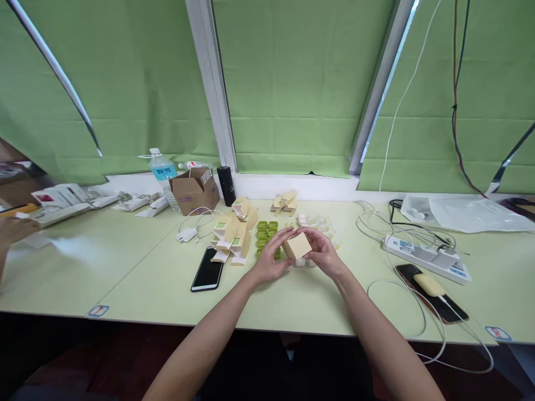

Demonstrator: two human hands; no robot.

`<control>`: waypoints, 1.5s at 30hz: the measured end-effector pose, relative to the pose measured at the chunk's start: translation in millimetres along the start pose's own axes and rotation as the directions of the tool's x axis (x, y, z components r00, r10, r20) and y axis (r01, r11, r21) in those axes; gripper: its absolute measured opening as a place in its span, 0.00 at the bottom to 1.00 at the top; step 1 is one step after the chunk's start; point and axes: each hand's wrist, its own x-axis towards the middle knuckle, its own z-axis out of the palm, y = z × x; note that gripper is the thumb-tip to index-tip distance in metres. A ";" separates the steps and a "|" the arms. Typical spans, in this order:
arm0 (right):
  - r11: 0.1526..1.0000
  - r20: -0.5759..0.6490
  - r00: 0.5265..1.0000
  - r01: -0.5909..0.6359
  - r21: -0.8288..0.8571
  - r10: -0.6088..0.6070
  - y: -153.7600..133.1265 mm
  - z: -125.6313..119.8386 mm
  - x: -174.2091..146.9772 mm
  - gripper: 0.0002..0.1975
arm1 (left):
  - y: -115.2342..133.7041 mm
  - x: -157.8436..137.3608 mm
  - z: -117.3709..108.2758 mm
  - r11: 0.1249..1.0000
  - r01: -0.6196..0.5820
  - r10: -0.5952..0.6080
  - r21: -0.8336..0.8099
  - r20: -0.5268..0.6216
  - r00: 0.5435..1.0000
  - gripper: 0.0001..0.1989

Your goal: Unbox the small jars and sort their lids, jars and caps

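Note:
Between my two hands I hold a small tan cardboard box [298,247] above the table. My left hand [271,259] is closed on its left side, and my right hand [324,253] grips its right side. Behind and left of the box stand green square cups [262,233] in rows. Clear and white small containers [321,223] sit behind my right hand, partly hidden by it. To the left lies a pile of opened tan cartons [234,236] with green and white labels. Several more folded cartons [285,203] rest farther back.
A black-screened phone [208,269] and a white charger with cable [188,234] lie at left. Behind them are a brown cardboard box [195,194], a water bottle [163,172] and a black cylinder [226,186]. At right are a power strip [426,259], loose cables and a yellow case [429,284] on a phone. Another person's hand [14,229] shows far left.

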 end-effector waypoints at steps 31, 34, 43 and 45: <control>0.659 -0.123 0.968 0.053 -0.750 -0.218 11.2 46.0 -13.1 0.34 | -10.7 -0.8 13.7 0.563 -0.140 0.385 0.815 -0.109 0.916 0.19; 0.679 -0.182 0.957 0.021 -0.734 -0.226 12.1 42.3 -11.6 0.36 | -15.5 -1.8 16.7 0.631 -0.124 0.361 0.766 -0.148 0.921 0.20; 0.882 -0.401 0.883 0.029 -0.471 -0.243 13.6 27.7 -5.4 0.21 | -22.7 -2.3 18.7 0.933 0.150 -0.010 0.326 -0.396 0.918 0.26; 0.884 -0.413 0.877 0.027 -0.467 -0.245 14.0 27.7 -5.3 0.18 | -21.7 -4.0 18.2 0.950 0.180 -0.076 0.254 -0.373 0.925 0.27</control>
